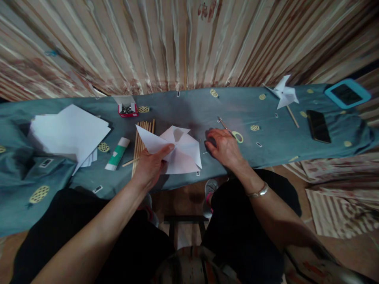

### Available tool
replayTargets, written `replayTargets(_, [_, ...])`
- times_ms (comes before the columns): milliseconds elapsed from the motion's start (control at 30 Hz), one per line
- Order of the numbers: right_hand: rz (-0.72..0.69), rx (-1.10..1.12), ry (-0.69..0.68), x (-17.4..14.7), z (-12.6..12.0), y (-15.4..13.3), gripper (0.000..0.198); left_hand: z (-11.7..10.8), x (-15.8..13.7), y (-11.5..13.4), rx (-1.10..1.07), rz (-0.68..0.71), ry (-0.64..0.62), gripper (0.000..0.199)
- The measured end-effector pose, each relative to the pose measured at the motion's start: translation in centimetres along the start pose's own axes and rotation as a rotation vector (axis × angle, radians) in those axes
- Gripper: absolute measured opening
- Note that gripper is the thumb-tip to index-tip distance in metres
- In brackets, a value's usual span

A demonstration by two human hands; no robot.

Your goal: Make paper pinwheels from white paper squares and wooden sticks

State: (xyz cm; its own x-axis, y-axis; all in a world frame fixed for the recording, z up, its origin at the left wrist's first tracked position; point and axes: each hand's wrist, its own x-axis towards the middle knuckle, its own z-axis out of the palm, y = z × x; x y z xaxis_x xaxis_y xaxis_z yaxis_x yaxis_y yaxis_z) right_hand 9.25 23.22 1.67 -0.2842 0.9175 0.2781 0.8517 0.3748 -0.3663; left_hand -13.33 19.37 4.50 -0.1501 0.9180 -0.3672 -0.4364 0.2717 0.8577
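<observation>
My left hand (pixel 151 163) grips a white paper pinwheel (pixel 185 152), its thumb pressed close to the centre where the folded points meet. Beneath and to the left of that hand lie several thin wooden sticks (pixel 144 132); one pokes out leftward by the wrist, and I cannot tell whether it is held. My right hand (pixel 223 146) rests on the cloth right of the pinwheel, fingers bent and apart, with no object visible in them. A small thin white piece (pixel 205 152) lies by its fingertips. Scissors (pixel 237 136) with yellow-green handles lie just beyond, partly behind the fingers.
A blue-grey cloth (pixel 189 106) covers the narrow table. Leftward are paper sheets (pixel 71 130), a glue stick (pixel 117 154) and a red box (pixel 128 110) of small metal pieces. Rightward lie a pinwheel on a stick (pixel 283 93), a phone (pixel 318 126) and a blue-framed device (pixel 348 93).
</observation>
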Motion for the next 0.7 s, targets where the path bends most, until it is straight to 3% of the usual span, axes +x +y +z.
replayTargets(167, [-0.038,0.199,0.097,-0.8,-2.8,-2.0,0.031,0.1,0.0,0.0,-0.009,-0.028,0.017,0.036])
replayTargets(333, [-0.146,0.430,-0.088,-1.7,-4.6,-4.5,0.044,0.1,0.1,0.1,-0.027,-0.023,-0.002,0.029])
replayTargets(467, [-0.151,0.571,-0.182,-1.7,-4.6,-4.9,0.037,0.2,0.0,0.3,-0.068,-0.055,-0.008,0.030])
replayTargets(600, [-0.206,0.660,-0.177,-1.6,-4.4,-5.0,0.025,0.4,-0.3,0.3,-0.081,-0.048,-0.031,0.030])
replayTargets(700, [-0.172,0.680,-0.153,-1.6,-3.8,-5.3,0.018,0.6,-0.4,0.3,-0.052,-0.044,-0.028,0.028])
